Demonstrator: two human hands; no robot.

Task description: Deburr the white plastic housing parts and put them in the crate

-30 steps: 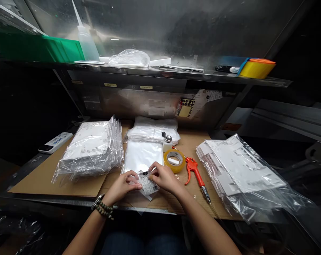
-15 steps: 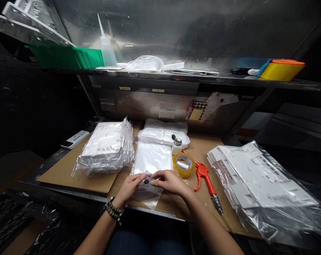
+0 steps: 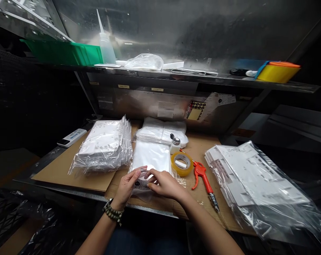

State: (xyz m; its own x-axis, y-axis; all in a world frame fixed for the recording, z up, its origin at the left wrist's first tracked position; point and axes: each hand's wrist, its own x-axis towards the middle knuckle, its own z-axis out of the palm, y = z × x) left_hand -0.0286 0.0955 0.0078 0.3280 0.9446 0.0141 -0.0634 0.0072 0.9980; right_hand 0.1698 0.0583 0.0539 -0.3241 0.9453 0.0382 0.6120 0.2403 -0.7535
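My left hand [image 3: 127,185] pinches a small printed label [image 3: 141,185] with a round black mark, just above the front of the table. Beside it, my right hand [image 3: 162,182] has its fingers bent and apart, the thumb at the label's right edge. Whether its fingertips grip anything is hard to see. Under and behind both hands lies a flat clear plastic bag [image 3: 152,156]. A stack of folded clear bags [image 3: 152,134] sits farther back. A roll of yellowish tape [image 3: 187,170] rests right of the hands, next to a red air gun [image 3: 206,179].
Bagged white plastic panels are piled at the left [image 3: 103,140] and at the right [image 3: 258,177]. A small white container [image 3: 175,148] stands behind the tape. A white handheld device [image 3: 72,137] lies far left. The overhead shelf [image 3: 139,72] carries a green bin [image 3: 67,54] and a squeeze bottle [image 3: 107,49].
My right fingers have loosened and spread from their pinch on the label. The label has tilted and shifted slightly left with my left hand. The whole view has shifted slightly.
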